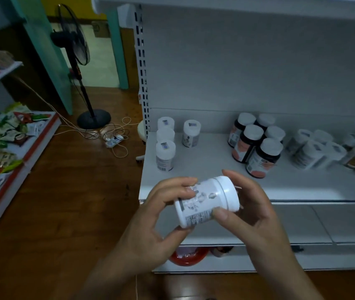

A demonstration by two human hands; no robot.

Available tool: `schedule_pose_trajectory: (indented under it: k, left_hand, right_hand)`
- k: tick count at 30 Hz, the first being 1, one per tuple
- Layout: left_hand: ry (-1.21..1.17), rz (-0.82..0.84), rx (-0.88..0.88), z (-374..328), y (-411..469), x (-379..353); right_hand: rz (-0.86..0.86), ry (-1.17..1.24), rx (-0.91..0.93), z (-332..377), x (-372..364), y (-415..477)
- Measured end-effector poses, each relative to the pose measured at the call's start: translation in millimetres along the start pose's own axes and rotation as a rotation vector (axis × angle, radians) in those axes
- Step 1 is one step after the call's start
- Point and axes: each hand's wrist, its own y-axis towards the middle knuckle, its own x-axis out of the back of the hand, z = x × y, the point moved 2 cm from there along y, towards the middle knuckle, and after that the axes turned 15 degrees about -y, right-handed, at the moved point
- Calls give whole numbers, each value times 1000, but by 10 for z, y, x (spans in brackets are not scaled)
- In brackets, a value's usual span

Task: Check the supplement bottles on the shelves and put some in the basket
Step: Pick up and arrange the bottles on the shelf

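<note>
I hold a white supplement bottle (pixel 206 201) tilted on its side in front of the shelf, its white cap pointing up and right. My left hand (pixel 159 217) grips its base end with fingers curled over the label. My right hand (pixel 252 208) grips the cap end, thumb on the label. On the white shelf (pixel 206 161) stand several white bottles (pixel 165 155) at the left, dark bottles with white caps (pixel 258 146) in the middle and more white bottles (pixel 315 150) to the right, blurred. A red basket (pixel 188 256) shows partly under the shelf.
A black standing fan (pixel 74 61) and a tangle of cables with a power strip (pixel 112 140) lie on the wooden floor at the left. Another shelf unit with snack packets (pixel 5 135) lines the far left. A white stool (pixel 142 135) peeks from behind the shelf upright.
</note>
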Motion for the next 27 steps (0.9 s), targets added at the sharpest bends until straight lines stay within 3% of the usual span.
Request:
schedule_pose_trajectory:
  k: [3, 7, 13, 17, 23, 27]
  left_hand:
    - [-141, -47, 99, 101, 45, -167]
    - [-440, -178, 389, 180, 139, -360]
    - [-390, -336, 640, 223, 316, -566]
    - [-262, -308, 666, 218, 385, -624]
    - [-291, -168, 528, 276, 393, -611]
    - [-301, -266, 572, 285, 461, -617]
  right_hand:
    - [69, -72, 33, -154, 218, 68]
    - [160, -164, 77, -315, 491, 166]
    - [196, -228, 134, -438, 628, 326]
    - [204, -197, 129, -491, 632, 408]
    - [182, 75, -150, -588, 587, 466]
    - [194, 109, -58, -571, 574, 450]
